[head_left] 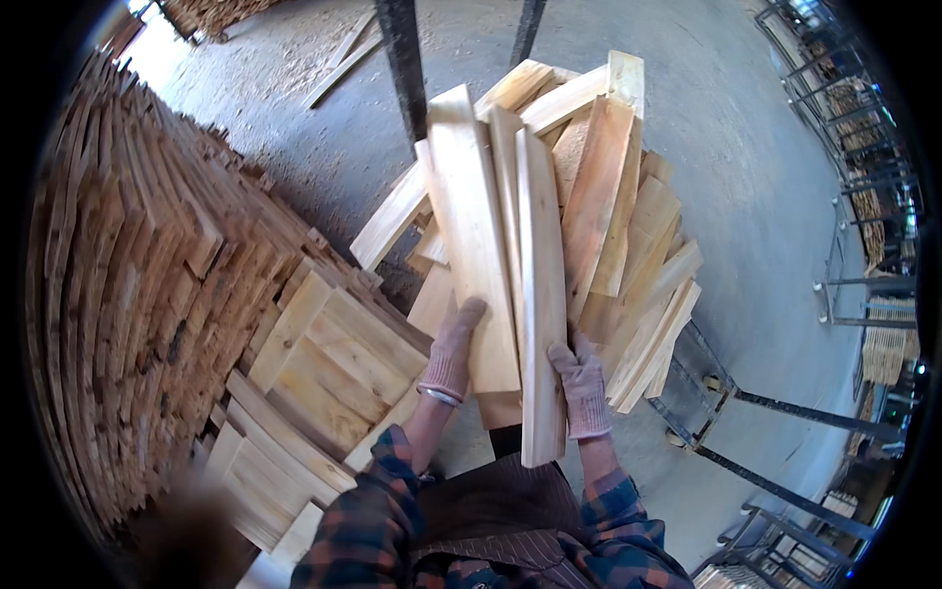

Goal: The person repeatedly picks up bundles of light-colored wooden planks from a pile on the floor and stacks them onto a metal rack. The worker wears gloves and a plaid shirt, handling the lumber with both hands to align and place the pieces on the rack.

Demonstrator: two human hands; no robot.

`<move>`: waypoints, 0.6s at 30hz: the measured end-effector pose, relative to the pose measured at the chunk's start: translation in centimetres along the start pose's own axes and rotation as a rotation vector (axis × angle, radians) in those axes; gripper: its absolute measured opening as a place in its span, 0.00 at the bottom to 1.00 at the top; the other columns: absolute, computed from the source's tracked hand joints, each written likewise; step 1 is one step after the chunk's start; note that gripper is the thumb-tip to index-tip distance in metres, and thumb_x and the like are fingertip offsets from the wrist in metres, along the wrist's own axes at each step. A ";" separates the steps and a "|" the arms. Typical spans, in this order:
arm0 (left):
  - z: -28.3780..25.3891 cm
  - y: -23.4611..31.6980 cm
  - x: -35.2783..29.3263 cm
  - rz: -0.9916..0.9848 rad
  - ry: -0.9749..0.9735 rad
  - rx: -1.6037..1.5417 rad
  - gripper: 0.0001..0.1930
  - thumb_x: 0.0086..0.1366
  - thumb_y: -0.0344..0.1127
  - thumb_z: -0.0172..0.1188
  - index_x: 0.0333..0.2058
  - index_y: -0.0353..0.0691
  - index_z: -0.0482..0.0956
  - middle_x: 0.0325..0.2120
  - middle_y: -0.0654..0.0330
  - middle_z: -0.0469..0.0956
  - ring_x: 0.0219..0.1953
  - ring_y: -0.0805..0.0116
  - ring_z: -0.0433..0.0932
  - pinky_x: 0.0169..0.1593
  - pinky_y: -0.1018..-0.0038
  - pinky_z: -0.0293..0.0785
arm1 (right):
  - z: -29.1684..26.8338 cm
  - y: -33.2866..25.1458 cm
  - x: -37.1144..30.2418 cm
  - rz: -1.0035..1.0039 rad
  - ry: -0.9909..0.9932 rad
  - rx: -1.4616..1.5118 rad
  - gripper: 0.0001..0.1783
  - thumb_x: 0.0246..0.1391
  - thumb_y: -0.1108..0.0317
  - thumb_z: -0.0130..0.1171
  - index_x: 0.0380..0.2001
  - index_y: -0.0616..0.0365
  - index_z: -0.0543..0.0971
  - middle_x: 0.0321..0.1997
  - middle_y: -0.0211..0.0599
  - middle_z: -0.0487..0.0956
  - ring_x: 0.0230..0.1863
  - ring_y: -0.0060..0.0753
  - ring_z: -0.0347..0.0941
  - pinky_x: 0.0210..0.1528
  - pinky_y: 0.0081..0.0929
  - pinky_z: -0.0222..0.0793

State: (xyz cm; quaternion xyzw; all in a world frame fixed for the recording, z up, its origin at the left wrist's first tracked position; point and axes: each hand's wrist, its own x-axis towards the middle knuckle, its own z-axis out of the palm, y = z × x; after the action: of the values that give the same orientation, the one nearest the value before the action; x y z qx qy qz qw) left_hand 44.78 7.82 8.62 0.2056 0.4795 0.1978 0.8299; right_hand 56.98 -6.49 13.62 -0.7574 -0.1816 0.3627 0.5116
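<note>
In pale knitted gloves, my two hands hold a loose bundle of long, pale wooden boards between them. My left hand [455, 348] presses on the left edge of a wide wooden board [473, 236], its thumb on the upper face. Around the right edge of a narrower wooden board [543, 304] curls my right hand [581, 383], with the fingers hidden beneath. Another board [507, 157] shows between these two. Under and beyond them lies a heaped pile of wooden boards [643, 231], fanned at differing angles.
A tall stack of rough boards [147, 265] rises at the left, with smoother planks [334, 368] beside it. Dark metal posts [399, 59] stand behind the pile. A metal frame [775, 402] reaches out at the right. Two loose strips [343, 71] lie on the dusty floor [726, 137].
</note>
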 end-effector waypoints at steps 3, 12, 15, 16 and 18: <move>-0.2 0.5 -2.1 0.059 -0.056 0.191 0.37 0.61 0.37 0.60 0.64 0.36 0.53 0.46 0.57 0.74 0.44 0.67 0.73 0.50 0.72 0.71 | 0.1 0.0 -1.6 0.057 0.012 0.062 0.37 0.60 0.46 0.52 0.61 0.64 0.64 0.59 0.44 0.71 0.59 0.34 0.66 0.61 0.27 0.59; -6.6 1.2 -3.7 0.044 -0.182 0.273 0.32 0.67 0.41 0.53 0.65 0.35 0.53 0.50 0.57 0.73 0.49 0.74 0.74 0.51 0.75 0.73 | 1.6 8.2 2.7 0.100 -0.279 0.126 0.49 0.42 0.30 0.62 0.53 0.65 0.71 0.49 0.39 0.75 0.51 0.33 0.70 0.54 0.31 0.67; -10.6 -0.7 -5.2 0.170 -0.178 0.214 0.42 0.60 0.40 0.63 0.66 0.34 0.49 0.53 0.57 0.70 0.52 0.73 0.70 0.54 0.75 0.68 | 5.5 3.7 -0.6 0.328 -0.355 0.291 0.51 0.38 0.31 0.65 0.53 0.67 0.69 0.49 0.41 0.75 0.49 0.35 0.72 0.51 0.30 0.70; -8.9 0.2 -6.8 0.228 -0.158 0.265 0.46 0.59 0.42 0.65 0.66 0.32 0.45 0.55 0.56 0.69 0.54 0.72 0.68 0.57 0.75 0.65 | 5.4 2.7 -0.9 0.263 -0.351 0.300 0.51 0.38 0.31 0.65 0.52 0.67 0.69 0.49 0.42 0.75 0.48 0.35 0.73 0.51 0.30 0.71; -9.4 0.4 -9.3 0.297 -0.159 0.245 0.55 0.52 0.43 0.72 0.67 0.29 0.40 0.61 0.54 0.61 0.60 0.71 0.60 0.63 0.74 0.55 | 5.9 2.0 -3.0 0.190 -0.376 0.320 0.53 0.36 0.30 0.66 0.52 0.67 0.69 0.49 0.42 0.75 0.48 0.36 0.73 0.50 0.32 0.72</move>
State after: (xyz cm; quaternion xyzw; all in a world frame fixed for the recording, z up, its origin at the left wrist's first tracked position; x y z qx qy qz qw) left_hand 32.13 4.73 11.22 0.3884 0.3974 0.2413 0.7956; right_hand 50.47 -5.44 11.62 -0.6000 -0.1419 0.5676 0.5457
